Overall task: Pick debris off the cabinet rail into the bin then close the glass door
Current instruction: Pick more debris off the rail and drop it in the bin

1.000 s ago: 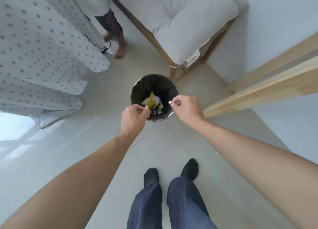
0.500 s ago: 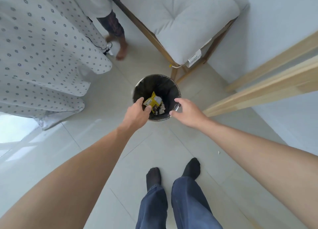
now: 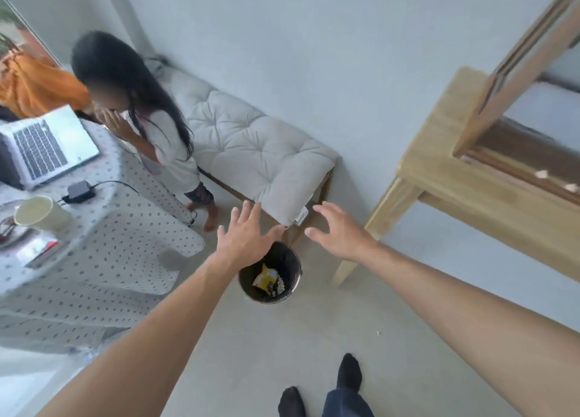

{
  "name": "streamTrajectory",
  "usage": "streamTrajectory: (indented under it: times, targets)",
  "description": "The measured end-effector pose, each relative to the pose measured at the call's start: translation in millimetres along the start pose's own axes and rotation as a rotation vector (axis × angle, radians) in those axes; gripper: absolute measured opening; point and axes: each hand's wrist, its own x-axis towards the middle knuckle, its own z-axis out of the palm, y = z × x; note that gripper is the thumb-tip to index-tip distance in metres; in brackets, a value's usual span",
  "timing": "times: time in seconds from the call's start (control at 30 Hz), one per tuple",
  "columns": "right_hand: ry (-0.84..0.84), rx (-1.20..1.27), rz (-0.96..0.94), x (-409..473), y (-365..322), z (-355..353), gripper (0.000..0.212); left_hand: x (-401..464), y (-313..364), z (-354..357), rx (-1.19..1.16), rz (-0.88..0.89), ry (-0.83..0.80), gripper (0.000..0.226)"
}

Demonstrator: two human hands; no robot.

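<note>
Fingers spread, both empty — left hand (image 3: 243, 239) | right hand (image 3: 337, 233) | above bin (image 3: 290, 286) — wrappers inside

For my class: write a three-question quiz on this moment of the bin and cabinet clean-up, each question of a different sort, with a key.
1. True or false: the left hand and the right hand are both open with fingers spread.
2. Multiple choice: where does the bin stand? A) on the cushioned bench; B) on the floor near the bench's corner; C) on the cloth-covered table.
3. Fill in: bits of debris lie on the rail of the wooden ____ at the right.

Key
1. True; neither hand holds anything.
2. B.
3. cabinet.
</note>
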Motion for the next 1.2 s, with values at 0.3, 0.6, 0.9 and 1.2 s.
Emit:
streamTrajectory:
  times: [0.3,0.6,0.9,1.2]
  targets:
    - [0.293,0.035,-0.012,-74.5,-33.4,-134.1,0.077,-50.4,90.6,-132.9,0.093,0.232,0.147,0.097]
    - [0.463,0.073,0.096,-162.2,10.0,-215.9,0.070,-67.1,206.9,-170.8,0.092,0.443,0.159,0.099]
    - [0.599,0.111,0.225,-207.8,87.0,-252.7,0.060,-68.0,314.9,-132.2,0.101,0.622,0.085,0.096]
    - [0.627,0.161,0.379,-201.0,149.8,-255.3,0.046,-61.2,386.3,-71.0,0.104,0.689,-0.014,0.083]
